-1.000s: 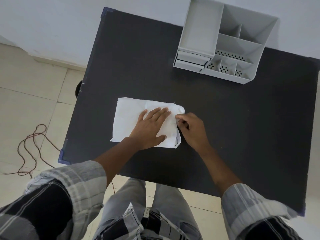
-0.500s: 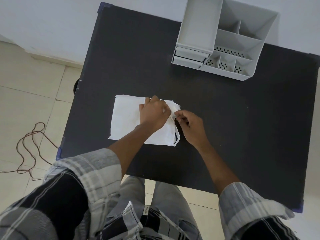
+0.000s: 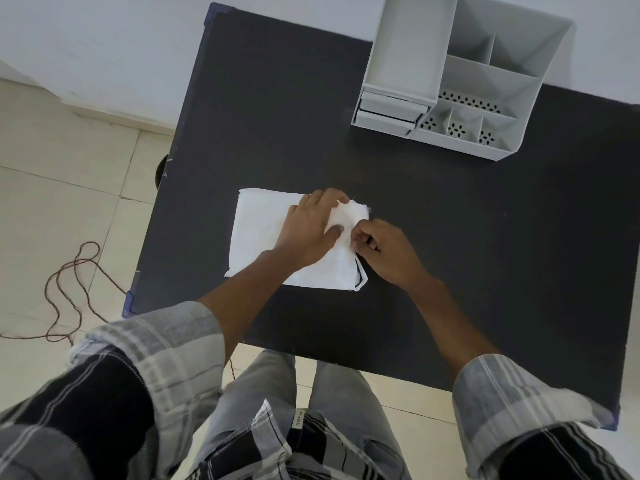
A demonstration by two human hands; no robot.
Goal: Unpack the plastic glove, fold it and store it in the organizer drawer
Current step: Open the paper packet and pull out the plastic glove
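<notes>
1. Two hands are at work on the white packet (image 3: 263, 233), which lies flat on the black table (image 3: 450, 237) near its front-left part, well apart from the grey organizer (image 3: 460, 81) at the far right edge.
2. I judge I am in the unpacking step: the glove (image 3: 349, 213) is only starting to come out of the packet's right end as a crumpled white bunch.
3. My left hand (image 3: 311, 230) has its fingers curled round that bunch, thumb pressed against it, while its heel rests on the packet.
4. My right hand (image 3: 384, 251) is clenched small at the packet's open right edge, fingertips pinching the wrapper's lip just beside the left thumb.
5. The next move, as I read it, calls for pulling the bunch clear while the right hand holds the wrapper back. The film looks thin and clingy, so a slow, steady draw should suit it better than a jerk.
6. After that, I expect the glove needs flattening on bare table before any fold. The organizer's drawer (image 3: 391, 110) looks closed and would have to be opened.
7. Against a second ago: then my left palm lay flat with straight fingers spread over the packet; now those fingers have gathered the material at the far right corner.
8. The right hand has stayed at the same edge, shifting only slightly towards the left thumb.
9. The packet's right end looks more rumpled than before; its left half has not moved.
</notes>
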